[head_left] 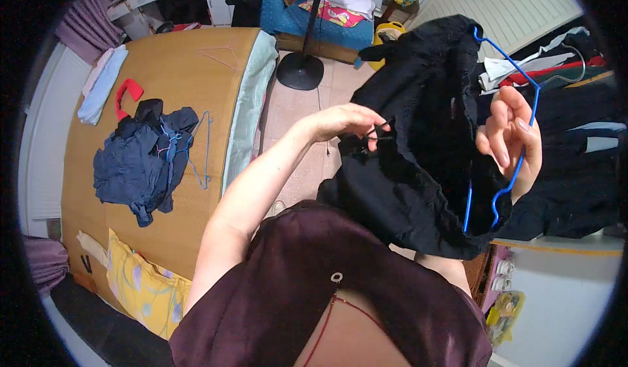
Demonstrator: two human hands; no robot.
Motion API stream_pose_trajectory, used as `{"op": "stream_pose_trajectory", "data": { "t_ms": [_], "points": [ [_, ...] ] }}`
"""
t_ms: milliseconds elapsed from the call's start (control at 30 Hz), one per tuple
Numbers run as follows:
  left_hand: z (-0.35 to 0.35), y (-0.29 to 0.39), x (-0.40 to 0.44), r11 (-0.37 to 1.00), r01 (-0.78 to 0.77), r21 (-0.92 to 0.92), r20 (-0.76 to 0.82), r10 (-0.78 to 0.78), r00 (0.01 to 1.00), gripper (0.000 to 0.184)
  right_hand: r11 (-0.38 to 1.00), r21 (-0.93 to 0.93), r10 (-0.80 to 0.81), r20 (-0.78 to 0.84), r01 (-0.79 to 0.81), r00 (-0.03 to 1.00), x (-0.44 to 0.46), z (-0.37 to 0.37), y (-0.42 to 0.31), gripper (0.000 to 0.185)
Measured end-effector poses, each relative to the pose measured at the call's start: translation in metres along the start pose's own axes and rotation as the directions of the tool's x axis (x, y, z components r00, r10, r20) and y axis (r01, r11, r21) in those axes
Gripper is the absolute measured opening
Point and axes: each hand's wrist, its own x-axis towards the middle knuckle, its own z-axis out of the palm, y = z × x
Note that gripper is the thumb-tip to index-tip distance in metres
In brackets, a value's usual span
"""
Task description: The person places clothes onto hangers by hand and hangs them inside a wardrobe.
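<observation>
A black garment point(418, 99) hangs in front of me on a blue hanger point(521, 65) with a metal hook. My right hand point(513, 138) is closed around the hanger, its fingers curled beside the blue wire. One hanger end sits inside the garment's upper edge, while the lower end shows at the opening. My left hand point(353, 122) pinches a thin black strap or cord at the garment's near side. The garment's fold partly hides those fingertips. My right forearm is mostly behind the cloth.
On the left, a bed point(196, 59) bears dark crumpled clothes point(137, 164), another blue hanger point(208, 151), a red strip point(124, 95) and a yellow pillow point(140, 282). A black fan stand point(301, 71) is on the floor ahead. Hung clothes point(562, 151) fill the right.
</observation>
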Motion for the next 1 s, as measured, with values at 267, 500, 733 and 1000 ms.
{"op": "stream_pose_trajectory", "data": {
  "t_ms": [267,500,733,1000],
  "points": [
    [0.016,0.053,-0.003,0.969,0.031,0.246,-0.060,-0.017,0.998,0.026,0.945,-0.130,0.243,-0.341,-0.301,0.908,-0.001,-0.003,0.068,0.042],
    [0.025,0.099,-0.003,0.991,-0.102,0.089,-0.127,0.113,0.985,0.025,0.758,-0.090,0.617,-0.218,-0.645,0.756,-0.032,-0.019,0.175,0.045],
    [0.051,0.147,-0.003,0.980,-0.186,0.074,-0.052,0.190,0.980,0.021,0.728,0.163,0.684,-0.119,-0.666,0.720,-0.036,-0.010,0.157,0.049],
    [0.060,0.144,0.025,0.996,-0.078,0.038,0.025,0.077,0.997,0.022,0.937,0.262,0.289,-0.208,-0.232,0.934,-0.012,-0.006,0.116,0.055]
  ]
}}
